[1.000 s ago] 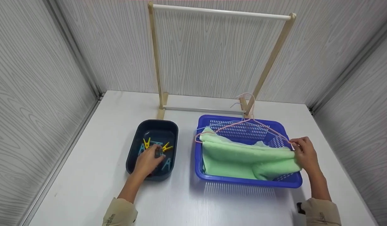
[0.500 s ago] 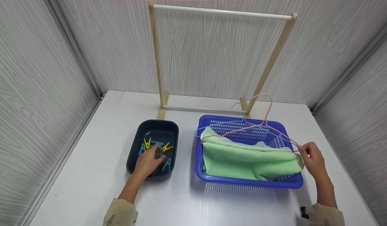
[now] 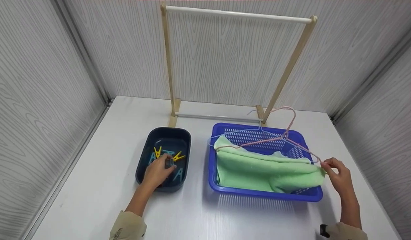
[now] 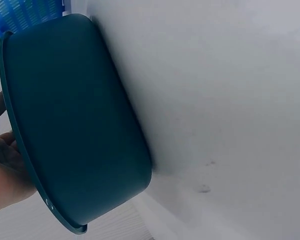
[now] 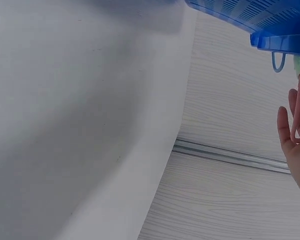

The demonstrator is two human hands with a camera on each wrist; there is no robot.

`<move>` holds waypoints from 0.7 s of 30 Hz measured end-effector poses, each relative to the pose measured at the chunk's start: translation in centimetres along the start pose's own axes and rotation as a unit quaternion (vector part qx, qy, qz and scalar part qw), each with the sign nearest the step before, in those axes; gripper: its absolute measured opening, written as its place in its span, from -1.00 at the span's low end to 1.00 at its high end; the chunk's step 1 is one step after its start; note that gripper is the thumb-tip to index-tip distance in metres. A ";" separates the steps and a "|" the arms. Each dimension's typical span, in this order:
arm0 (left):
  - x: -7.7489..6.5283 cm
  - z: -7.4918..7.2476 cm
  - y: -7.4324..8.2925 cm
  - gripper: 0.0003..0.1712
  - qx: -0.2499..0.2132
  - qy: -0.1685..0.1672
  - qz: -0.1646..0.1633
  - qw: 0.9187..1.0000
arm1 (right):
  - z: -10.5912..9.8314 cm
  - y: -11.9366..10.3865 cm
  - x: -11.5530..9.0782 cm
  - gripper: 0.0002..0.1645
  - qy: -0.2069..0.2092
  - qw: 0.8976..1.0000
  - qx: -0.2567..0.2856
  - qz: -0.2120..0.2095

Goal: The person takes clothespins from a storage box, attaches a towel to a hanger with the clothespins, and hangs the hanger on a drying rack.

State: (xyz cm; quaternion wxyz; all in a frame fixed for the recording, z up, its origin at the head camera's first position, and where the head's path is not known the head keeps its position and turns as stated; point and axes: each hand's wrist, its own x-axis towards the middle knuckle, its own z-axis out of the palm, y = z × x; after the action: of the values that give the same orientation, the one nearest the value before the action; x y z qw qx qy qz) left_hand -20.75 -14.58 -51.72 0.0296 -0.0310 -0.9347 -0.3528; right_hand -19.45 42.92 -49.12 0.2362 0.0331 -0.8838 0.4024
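Note:
My right hand [image 3: 340, 174] pinches the right end of a pink clothes hanger [image 3: 248, 143] at the right rim of a blue basket [image 3: 265, 196]. A light green towel [image 3: 252, 171] lies in the basket, its right end close to those fingers. Behind the pink hanger is a pale blue hanger [image 3: 238, 131]. Inside a dark teal tub [image 3: 188, 146], my left hand [image 3: 156, 171] reaches down with loosely bent fingers, thumb and index apart. A teal clothespin shows between them. Yellow clothespins [image 3: 177, 156] and teal clothespins [image 3: 179, 174] lie around this hand.
At the back stands a wooden rack with a white top rail [image 3: 238, 14] and a lower rail [image 3: 218, 117]. Wood-grain panels [image 3: 42, 83] enclose the white table [image 3: 179, 213] at the back and sides. The tub and basket stand side by side with a gap between.
My right hand has moved right and slightly down, drawing the pink hanger right; its hook has swung right and then dropped. My left hand has stayed in the tub.

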 end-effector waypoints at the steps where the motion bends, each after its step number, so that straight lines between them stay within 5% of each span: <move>1: 0.0 0.0 0.0 -0.61 -0.001 0.000 0.000 1.000 | 0.0 0.1 -0.1 -0.87 0.001 1.000 0.016 -0.001; 6: -0.1 0.0 0.0 -0.61 -0.004 0.002 -0.001 1.000 | -0.3 -1.5 -0.6 -0.87 -0.009 0.997 0.082 -0.001; 10: -0.1 0.0 0.0 -0.60 -0.005 0.003 -0.003 1.000 | -0.5 -3.4 -0.7 -0.85 -0.005 0.997 0.081 0.009; 15: -0.1 0.1 0.0 -0.60 -0.004 0.001 -0.007 1.000 | -0.4 -3.8 -1.0 -0.80 0.014 0.997 0.067 0.043; 21: 0.0 0.2 0.1 -0.60 0.005 0.001 -0.007 1.000 | -0.1 -2.6 -1.0 -0.82 0.030 0.987 0.141 0.066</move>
State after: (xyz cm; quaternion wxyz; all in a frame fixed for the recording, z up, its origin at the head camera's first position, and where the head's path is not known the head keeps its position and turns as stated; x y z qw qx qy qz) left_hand -20.79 -14.40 -51.83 0.0285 -0.0235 -0.9368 -0.3480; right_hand -17.93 41.16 -47.70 0.2286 -0.0044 -0.8112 0.5382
